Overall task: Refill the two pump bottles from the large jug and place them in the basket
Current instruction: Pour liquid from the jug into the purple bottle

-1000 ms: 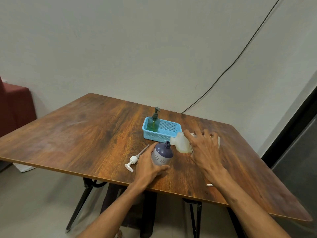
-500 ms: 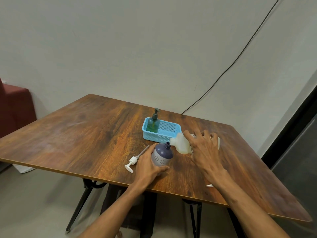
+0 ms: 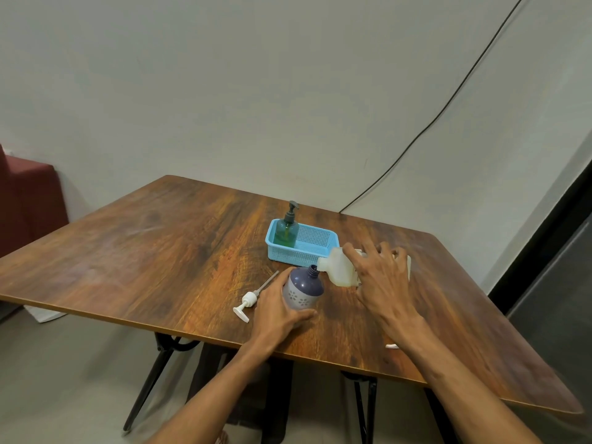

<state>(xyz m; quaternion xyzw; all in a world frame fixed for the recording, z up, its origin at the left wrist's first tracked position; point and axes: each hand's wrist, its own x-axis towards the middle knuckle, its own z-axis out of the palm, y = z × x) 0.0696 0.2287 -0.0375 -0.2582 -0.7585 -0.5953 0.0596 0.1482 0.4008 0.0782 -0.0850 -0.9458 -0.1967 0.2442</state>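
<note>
1. The pump (image 3: pixel 246 302) lies loose on the desk (image 3: pixel 160 251), in front of the basket (image 3: pixel 298 258) and to its left; not refitted.
2. The left hand (image 3: pixel 275 310) has its fingers curled round the purple bottle (image 3: pixel 302 288), which stands uncapped just in front of the basket.
3. The green bottle (image 3: pixel 286 230) stands capped inside the basket's left end; judged complete.
4. The jug (image 3: pixel 339 270) is tipped at the basket's right front corner, spout at the purple bottle's mouth, with the right hand (image 3: pixel 381 280) fingers wrapped over it. Filling, capping and placing remain.

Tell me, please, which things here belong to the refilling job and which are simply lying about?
Job:
- jug, tilted in the right hand
- purple bottle, gripped by the left hand
- white pump, lying on the table
- green pump bottle, standing in the blue basket

Lying about:
- black cable on the wall
- red seat at far left
</note>
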